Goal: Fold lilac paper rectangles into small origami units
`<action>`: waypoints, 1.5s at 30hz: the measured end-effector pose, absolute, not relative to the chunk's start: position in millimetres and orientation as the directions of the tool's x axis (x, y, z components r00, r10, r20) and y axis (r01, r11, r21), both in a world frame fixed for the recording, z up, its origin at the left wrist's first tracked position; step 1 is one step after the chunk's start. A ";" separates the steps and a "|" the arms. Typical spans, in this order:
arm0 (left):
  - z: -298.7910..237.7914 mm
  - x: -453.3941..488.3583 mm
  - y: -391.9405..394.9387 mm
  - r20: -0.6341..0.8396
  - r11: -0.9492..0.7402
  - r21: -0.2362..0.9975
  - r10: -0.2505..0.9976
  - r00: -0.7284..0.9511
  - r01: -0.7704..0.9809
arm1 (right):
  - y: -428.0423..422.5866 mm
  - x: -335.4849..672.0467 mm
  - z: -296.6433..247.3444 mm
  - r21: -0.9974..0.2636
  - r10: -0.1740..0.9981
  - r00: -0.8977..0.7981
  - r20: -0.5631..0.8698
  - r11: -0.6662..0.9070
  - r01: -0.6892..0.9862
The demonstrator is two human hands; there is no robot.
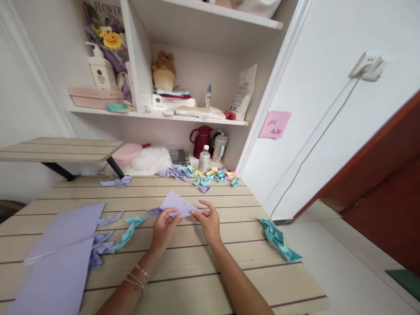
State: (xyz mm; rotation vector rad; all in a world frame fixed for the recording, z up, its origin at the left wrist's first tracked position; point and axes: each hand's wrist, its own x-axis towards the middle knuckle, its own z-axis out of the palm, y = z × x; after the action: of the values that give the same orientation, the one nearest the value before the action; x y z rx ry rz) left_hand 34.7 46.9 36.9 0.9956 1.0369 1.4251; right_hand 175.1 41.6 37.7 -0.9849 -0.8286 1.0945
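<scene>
Lilac paper sheets lay on the left of the slatted surface, with purple folded papers and turquoise folded paper just beside them. The left hand pinched the near edge of a partly folded lilac paper over the middle; the right hand pinched its right corner. Turquoise origami boats lay well apart, far right.

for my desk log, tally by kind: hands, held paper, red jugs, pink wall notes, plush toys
left hand and right hand: 2
held paper: 1
red jug: 1
pink note: 1
plush toy: 1
total: 6
</scene>
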 end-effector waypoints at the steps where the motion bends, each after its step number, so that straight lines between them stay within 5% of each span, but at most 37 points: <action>1: 36.7 34.0 47.7 0.038 -0.061 0.961 0.995 -0.091 -0.271 | 41.4 175.3 38.5 -0.932 0.965 0.253 0.064 0.148 -0.331; 19: 39.8 30.4 48.9 0.005 -0.024 0.955 0.998 -0.064 -0.295 | 45.2 183.8 37.8 -0.931 0.992 0.122 -0.041 0.007 -0.366; 28: 38.0 26.9 52.8 0.111 -0.118 0.962 0.993 -0.042 -0.245 | 43.3 182.3 35.8 -0.933 0.991 0.092 -0.093 -0.055 -0.355; 35: 45.7 22.9 47.5 0.202 -0.196 0.942 0.979 -0.005 -0.272 | 42.2 179.1 36.4 -0.962 1.000 -0.008 -0.003 -0.006 -0.273; 39: 48.8 23.5 44.2 0.180 -0.135 0.951 0.973 0.146 -0.277 | 40.2 178.0 36.0 -0.984 0.998 0.014 0.065 0.067 -0.166; 45: 32.6 32.0 47.5 -0.026 0.045 0.936 0.998 0.059 -0.350 | 38.3 172.1 34.5 -0.983 0.985 0.114 0.133 0.146 -0.112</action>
State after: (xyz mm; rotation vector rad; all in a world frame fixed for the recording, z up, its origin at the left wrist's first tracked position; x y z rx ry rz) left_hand 32.0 47.5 32.6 0.9421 0.9218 1.2932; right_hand 172.1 38.3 34.5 -1.0681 -1.1082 1.0844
